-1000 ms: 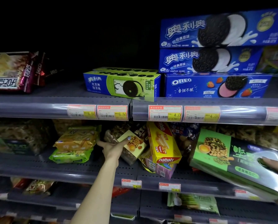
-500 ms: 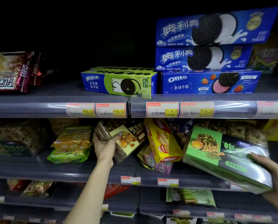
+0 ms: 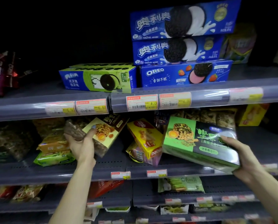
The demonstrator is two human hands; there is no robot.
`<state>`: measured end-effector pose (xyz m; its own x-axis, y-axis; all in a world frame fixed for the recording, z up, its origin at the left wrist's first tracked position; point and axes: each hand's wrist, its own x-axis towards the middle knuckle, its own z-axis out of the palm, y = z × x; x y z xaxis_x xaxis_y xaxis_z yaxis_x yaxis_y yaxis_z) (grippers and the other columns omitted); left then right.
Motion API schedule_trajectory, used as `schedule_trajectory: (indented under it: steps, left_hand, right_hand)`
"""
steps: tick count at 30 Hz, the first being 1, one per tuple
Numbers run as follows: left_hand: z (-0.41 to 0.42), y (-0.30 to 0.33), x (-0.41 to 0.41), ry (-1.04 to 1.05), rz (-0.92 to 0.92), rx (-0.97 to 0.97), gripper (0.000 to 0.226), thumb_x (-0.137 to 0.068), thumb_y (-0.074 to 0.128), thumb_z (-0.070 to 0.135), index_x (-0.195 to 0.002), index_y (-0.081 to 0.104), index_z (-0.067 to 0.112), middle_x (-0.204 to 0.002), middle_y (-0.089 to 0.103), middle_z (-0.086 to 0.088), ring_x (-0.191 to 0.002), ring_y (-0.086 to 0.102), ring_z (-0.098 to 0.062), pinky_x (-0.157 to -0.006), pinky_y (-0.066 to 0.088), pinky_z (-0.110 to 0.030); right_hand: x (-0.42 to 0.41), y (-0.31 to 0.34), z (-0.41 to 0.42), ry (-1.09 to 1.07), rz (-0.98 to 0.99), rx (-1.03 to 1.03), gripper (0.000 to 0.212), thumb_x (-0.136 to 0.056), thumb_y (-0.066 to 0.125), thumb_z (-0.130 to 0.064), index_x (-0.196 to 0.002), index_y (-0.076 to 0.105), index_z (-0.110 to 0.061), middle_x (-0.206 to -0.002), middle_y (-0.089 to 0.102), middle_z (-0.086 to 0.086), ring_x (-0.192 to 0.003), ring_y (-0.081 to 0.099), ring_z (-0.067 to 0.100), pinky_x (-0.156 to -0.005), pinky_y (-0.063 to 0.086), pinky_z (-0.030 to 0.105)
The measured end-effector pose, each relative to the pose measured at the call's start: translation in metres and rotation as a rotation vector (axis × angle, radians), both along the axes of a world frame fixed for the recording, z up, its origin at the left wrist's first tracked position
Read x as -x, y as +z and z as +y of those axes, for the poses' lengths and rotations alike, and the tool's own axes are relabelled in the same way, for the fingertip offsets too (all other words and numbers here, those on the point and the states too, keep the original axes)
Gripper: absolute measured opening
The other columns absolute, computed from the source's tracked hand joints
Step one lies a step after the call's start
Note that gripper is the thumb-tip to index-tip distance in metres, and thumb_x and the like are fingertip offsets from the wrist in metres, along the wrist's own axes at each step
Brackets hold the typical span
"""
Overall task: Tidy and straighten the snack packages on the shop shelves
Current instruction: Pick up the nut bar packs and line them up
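The left hand (image 3: pixel 82 146) grips a tilted cream-and-brown snack pack (image 3: pixel 101 135) on the middle shelf (image 3: pixel 70 174); the right hand (image 3: pixel 241 156) holds a green nut box (image 3: pixel 196 141) by its right end, tilted over the shelf edge; a yellow wafer box (image 3: pixel 144 137) leans between them.
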<state>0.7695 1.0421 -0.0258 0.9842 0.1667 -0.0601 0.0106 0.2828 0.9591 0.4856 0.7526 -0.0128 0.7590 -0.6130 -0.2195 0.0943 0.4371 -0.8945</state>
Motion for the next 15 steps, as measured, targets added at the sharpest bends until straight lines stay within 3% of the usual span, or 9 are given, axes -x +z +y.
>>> schedule_trajectory:
  steps: [2,4,6,9,11,15]
  left_hand:
    - [-0.001,0.003,0.001,-0.014,0.007,0.019,0.103,-0.061,0.083,0.031,-0.147,0.029,0.029,-0.132,0.056,-0.001,-0.112,0.059,-0.023,-0.098,0.048,-0.046]
    - [0.000,0.004,0.001,-0.019,0.024,0.058,0.100,-0.059,0.084,0.031,-0.145,0.033,0.030,-0.129,0.059,-0.002,-0.108,0.062,-0.023,-0.096,0.049,-0.047]
    - [0.002,0.006,0.002,-0.018,0.039,0.079,0.102,-0.054,0.084,0.034,-0.143,0.035,0.031,-0.127,0.060,-0.002,-0.106,0.063,-0.023,-0.095,0.050,-0.048]
    - [0.007,0.005,0.003,-0.007,0.034,0.091,0.097,-0.058,0.084,0.031,-0.143,0.036,0.030,-0.126,0.061,-0.002,-0.104,0.064,-0.022,-0.094,0.051,-0.047]
    - [0.011,0.009,0.006,0.006,0.020,0.096,0.097,-0.058,0.084,0.032,-0.143,0.036,0.029,-0.126,0.062,-0.001,-0.105,0.064,-0.022,-0.094,0.051,-0.048]
    - [0.018,0.016,0.017,0.006,0.045,0.124,0.081,-0.065,0.081,0.030,-0.137,0.045,0.030,-0.122,0.063,0.001,-0.104,0.064,-0.021,-0.091,0.052,-0.046]
  right_hand:
    - [-0.002,0.000,-0.002,0.031,0.016,0.008,0.044,-0.052,0.079,-0.035,-0.089,0.072,-0.013,-0.082,0.076,0.010,-0.066,0.073,0.026,-0.052,0.059,0.036]
    - [-0.001,0.005,0.002,0.023,-0.015,-0.006,0.015,-0.064,0.072,-0.028,-0.073,0.076,-0.016,-0.073,0.075,0.006,-0.058,0.071,0.022,-0.045,0.056,0.031]
    - [0.000,0.007,0.001,0.009,-0.018,-0.005,0.007,-0.060,0.072,-0.023,-0.062,0.076,-0.018,-0.065,0.074,0.003,-0.053,0.070,0.019,-0.041,0.054,0.029]
    - [0.001,0.002,-0.002,0.006,-0.016,-0.004,0.017,-0.072,0.065,-0.024,-0.084,0.071,-0.013,-0.072,0.075,0.007,-0.058,0.071,0.023,-0.046,0.057,0.033]
    - [0.001,0.000,-0.002,-0.001,-0.011,-0.008,0.032,-0.070,0.065,-0.026,-0.098,0.066,-0.011,-0.080,0.075,0.010,-0.064,0.072,0.025,-0.052,0.059,0.036]
    - [0.001,-0.002,-0.002,-0.019,-0.016,-0.005,0.028,-0.084,0.056,-0.023,-0.106,0.065,-0.009,-0.084,0.076,0.011,-0.067,0.072,0.027,-0.057,0.060,0.038]
